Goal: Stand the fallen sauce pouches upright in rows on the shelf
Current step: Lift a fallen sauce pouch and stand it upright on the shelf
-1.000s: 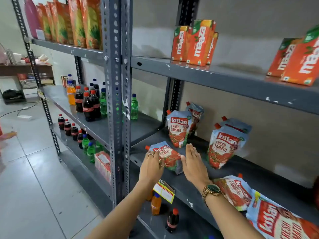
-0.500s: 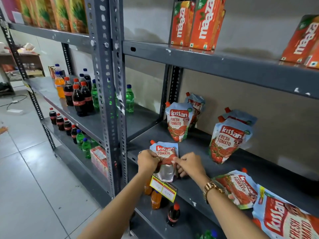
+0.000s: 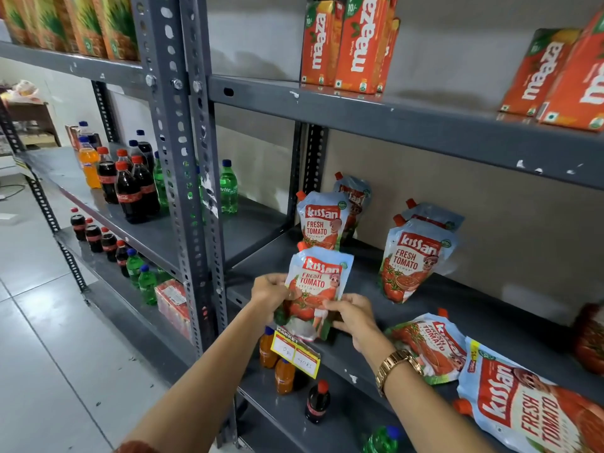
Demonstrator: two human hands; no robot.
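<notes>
Item: ketchup pouch (image 3: pixel 316 289), upright, at the shelf (image 3: pixel 366 273) front edge, pinched low between left hand (image 3: pixel 269 291) and right hand (image 3: pixel 351 315) (both closed on it). Risk: soft base may buckle, toppling it off the edge.

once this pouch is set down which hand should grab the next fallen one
Probably the right hand. The nearest fallen pouch lies flat on the shelf just right of it, with another fallen pouch further right. The left hand would have to cross over the held pouch.
</notes>
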